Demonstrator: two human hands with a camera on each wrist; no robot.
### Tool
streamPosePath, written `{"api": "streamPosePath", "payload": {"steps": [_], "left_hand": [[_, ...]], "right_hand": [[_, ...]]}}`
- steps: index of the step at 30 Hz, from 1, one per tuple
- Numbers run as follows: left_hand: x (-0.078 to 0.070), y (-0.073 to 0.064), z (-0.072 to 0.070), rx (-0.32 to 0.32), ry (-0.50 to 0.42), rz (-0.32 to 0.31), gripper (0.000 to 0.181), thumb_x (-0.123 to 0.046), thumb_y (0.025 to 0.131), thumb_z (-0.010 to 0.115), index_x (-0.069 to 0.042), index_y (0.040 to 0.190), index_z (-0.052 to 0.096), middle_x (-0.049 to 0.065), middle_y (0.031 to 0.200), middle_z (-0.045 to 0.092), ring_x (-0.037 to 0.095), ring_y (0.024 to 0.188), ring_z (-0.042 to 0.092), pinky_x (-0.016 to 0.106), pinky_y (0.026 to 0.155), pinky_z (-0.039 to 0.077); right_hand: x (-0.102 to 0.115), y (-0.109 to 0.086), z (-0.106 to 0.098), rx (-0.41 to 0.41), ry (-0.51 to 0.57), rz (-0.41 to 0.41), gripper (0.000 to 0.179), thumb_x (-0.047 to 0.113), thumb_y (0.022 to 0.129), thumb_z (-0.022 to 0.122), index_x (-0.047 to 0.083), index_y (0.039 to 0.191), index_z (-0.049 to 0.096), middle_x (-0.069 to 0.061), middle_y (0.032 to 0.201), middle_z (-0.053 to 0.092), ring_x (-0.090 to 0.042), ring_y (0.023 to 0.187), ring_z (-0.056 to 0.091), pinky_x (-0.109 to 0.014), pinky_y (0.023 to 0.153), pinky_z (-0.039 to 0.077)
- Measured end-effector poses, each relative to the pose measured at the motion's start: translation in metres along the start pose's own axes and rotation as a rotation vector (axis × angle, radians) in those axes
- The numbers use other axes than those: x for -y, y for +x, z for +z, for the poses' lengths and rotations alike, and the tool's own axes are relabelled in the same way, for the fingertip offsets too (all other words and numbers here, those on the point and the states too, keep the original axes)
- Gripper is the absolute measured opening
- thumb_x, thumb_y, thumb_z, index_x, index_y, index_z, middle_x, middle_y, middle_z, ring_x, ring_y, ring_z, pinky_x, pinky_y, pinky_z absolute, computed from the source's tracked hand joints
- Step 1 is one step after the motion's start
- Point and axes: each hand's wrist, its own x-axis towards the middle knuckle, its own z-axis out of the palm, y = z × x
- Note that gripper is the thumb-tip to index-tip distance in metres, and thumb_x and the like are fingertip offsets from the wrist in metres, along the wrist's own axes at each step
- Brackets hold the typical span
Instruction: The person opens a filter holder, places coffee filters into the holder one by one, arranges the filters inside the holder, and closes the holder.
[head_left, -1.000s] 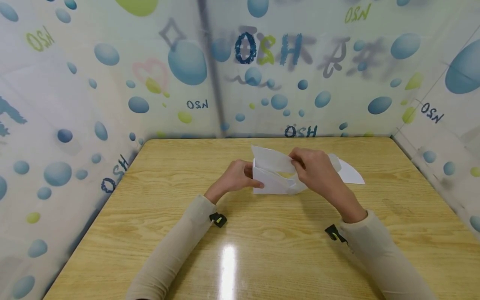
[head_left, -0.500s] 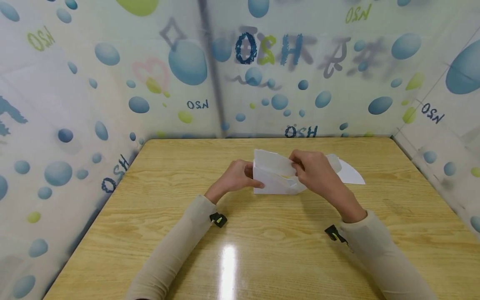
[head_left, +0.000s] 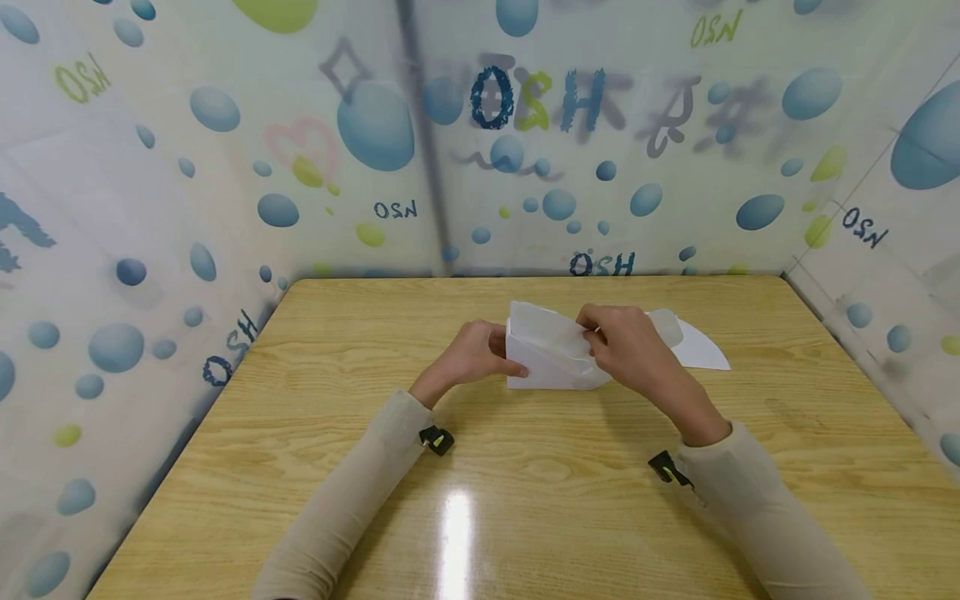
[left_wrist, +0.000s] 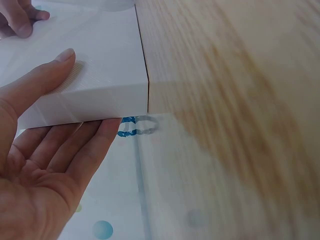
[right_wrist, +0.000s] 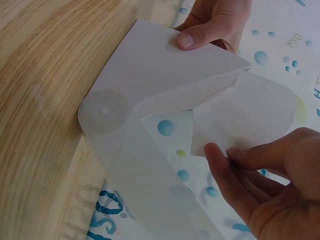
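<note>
A white box (head_left: 540, 379) stands on the table, its opening facing up. At its left end my left hand (head_left: 474, 354) grips it, thumb on the near face and fingers on the opposite side. With thumb and fingertips my right hand (head_left: 633, 346) pinches the edge of a thin, whitish translucent sheet (right_wrist: 250, 110), which meets the box along its open edge. In the right wrist view, a frosted clear strip (right_wrist: 150, 180) extends from the box, its rounded end (right_wrist: 104, 111) lying at one corner with a small round stud in it.
Behind my right hand, a white wedge-shaped piece (head_left: 703, 348) shows low over the wooden table (head_left: 360, 333), with a frosted rounded end (head_left: 666, 327) next to it. A patterned backdrop (head_left: 555, 179) rises behind the table's far edge, with side panels left and right.
The translucent sheet has tilted down toward the box, and the yellowish gap between them has closed from view. My right hand has lowered slightly with it; my left hand stays put.
</note>
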Motion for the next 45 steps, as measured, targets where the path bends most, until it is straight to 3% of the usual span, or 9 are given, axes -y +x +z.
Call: {"api": "streamPosePath", "payload": {"steps": [12,31,45], "left_hand": [[0.0007,0.0005,0.0006,-0.004,0.005,0.0,0.043,-0.019,0.08,0.091,-0.011,0.119,0.076,0.005,0.105,0.08,0.015,0.089,0.076,0.032,0.079,0.061],[0.0013,0.0007,0.0013,-0.004,0.011,-0.002,0.044,-0.018,0.08,0.091,-0.011,0.121,0.075,0.006,0.108,0.08,0.015,0.09,0.076,0.033,0.08,0.061],[0.0022,0.0015,0.0017,-0.003,0.02,0.004,0.044,-0.019,0.08,0.091,-0.011,0.121,0.075,0.006,0.106,0.08,0.014,0.088,0.076,0.032,0.078,0.061]], "right_hand": [[-0.0011,0.0008,0.0026,-0.002,-0.004,-0.004,0.017,-0.007,0.095,0.064,0.003,0.102,0.076,-0.014,0.095,0.078,-0.023,0.076,0.069,-0.041,0.069,0.058],[-0.0017,0.0011,0.0073,0.004,-0.02,-0.003,0.011,-0.001,0.096,0.065,0.005,0.096,0.074,-0.01,0.084,0.075,-0.016,0.065,0.059,-0.034,0.064,0.049],[-0.0034,0.0017,0.0083,0.025,-0.036,-0.05,0.017,-0.006,0.094,0.064,0.006,0.094,0.075,-0.009,0.081,0.074,-0.014,0.06,0.054,-0.031,0.061,0.045]]}}
